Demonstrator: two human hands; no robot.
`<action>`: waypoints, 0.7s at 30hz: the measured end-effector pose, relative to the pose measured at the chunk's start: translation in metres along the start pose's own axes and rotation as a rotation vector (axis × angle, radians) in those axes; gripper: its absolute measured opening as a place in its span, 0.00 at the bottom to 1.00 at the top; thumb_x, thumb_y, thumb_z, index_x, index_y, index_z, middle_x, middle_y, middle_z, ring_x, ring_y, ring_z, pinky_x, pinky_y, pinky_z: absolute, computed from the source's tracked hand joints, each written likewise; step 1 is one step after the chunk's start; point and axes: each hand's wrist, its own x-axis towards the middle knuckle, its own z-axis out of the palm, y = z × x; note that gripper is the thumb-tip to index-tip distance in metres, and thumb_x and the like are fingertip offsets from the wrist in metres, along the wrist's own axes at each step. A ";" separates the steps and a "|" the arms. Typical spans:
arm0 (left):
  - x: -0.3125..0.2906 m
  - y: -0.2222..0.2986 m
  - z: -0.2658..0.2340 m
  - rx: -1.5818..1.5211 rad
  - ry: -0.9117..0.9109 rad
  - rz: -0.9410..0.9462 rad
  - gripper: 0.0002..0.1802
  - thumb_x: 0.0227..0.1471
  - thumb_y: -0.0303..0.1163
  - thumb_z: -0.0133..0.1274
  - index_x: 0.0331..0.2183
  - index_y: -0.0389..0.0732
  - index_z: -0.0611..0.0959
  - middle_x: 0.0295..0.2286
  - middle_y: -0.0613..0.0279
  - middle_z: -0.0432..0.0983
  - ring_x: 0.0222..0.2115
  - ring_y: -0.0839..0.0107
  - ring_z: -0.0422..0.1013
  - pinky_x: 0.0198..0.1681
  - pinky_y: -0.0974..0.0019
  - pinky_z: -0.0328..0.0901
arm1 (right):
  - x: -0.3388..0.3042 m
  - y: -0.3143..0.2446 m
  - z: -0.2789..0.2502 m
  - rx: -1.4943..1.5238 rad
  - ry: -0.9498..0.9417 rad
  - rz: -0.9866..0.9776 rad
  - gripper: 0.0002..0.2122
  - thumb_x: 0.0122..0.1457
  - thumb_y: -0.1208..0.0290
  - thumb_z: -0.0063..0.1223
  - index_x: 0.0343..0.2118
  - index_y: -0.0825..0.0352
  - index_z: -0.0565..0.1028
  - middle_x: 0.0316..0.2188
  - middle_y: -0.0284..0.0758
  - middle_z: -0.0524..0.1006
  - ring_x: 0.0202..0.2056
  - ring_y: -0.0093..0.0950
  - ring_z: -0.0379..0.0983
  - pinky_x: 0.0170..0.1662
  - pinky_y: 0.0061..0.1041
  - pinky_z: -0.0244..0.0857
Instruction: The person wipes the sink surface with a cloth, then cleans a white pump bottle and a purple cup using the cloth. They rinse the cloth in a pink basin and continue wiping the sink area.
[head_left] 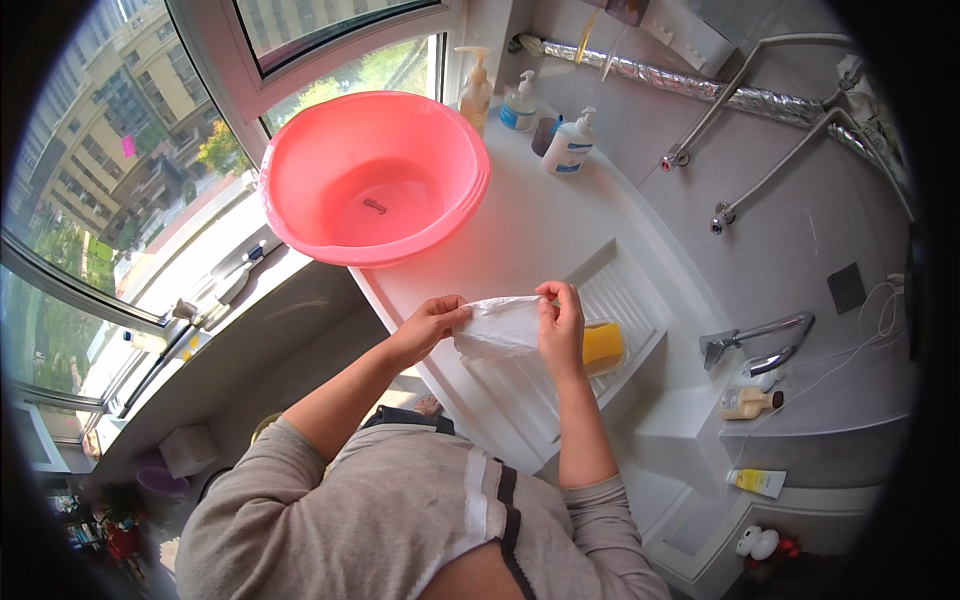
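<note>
A thin white cloth is stretched between my two hands, above the ribbed washboard part of a white sink counter. My left hand pinches its left edge. At the cloth's upper right corner, my right hand grips with fingers and thumb pressed together. Just right of that hand, partly behind the wrist, a yellow block like a bar of soap sits in a clear dish on the washboard.
A large pink basin stands tilted by the window. Pump bottles line the counter's far side. To the right are a chrome faucet, a beige bottle lying down and a yellow-white tube. The sink bowl lies beside the washboard.
</note>
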 end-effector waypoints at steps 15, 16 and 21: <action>-0.010 0.001 0.047 -0.113 0.234 0.158 0.10 0.64 0.37 0.34 0.39 0.46 0.69 0.35 0.61 0.71 0.38 0.67 0.72 0.38 0.64 0.70 | -0.077 -0.036 0.001 0.160 -0.463 0.060 0.08 0.61 0.71 0.49 0.34 0.72 0.73 0.25 0.40 0.77 0.27 0.32 0.75 0.36 0.28 0.69; -0.015 0.008 0.052 -0.181 0.182 0.157 0.09 0.63 0.36 0.34 0.38 0.46 0.70 0.34 0.63 0.70 0.39 0.68 0.72 0.39 0.63 0.70 | -0.081 -0.021 0.004 0.249 -0.360 0.172 0.09 0.61 0.70 0.49 0.34 0.72 0.74 0.24 0.39 0.77 0.27 0.30 0.76 0.37 0.27 0.70; -0.013 0.007 0.058 -0.318 0.070 0.126 0.08 0.62 0.33 0.36 0.39 0.43 0.70 0.40 0.55 0.71 0.44 0.61 0.71 0.43 0.58 0.70 | -0.080 -0.001 0.013 0.738 -0.053 0.405 0.17 0.61 0.63 0.53 0.47 0.69 0.68 0.39 0.36 0.75 0.41 0.24 0.73 0.46 0.26 0.69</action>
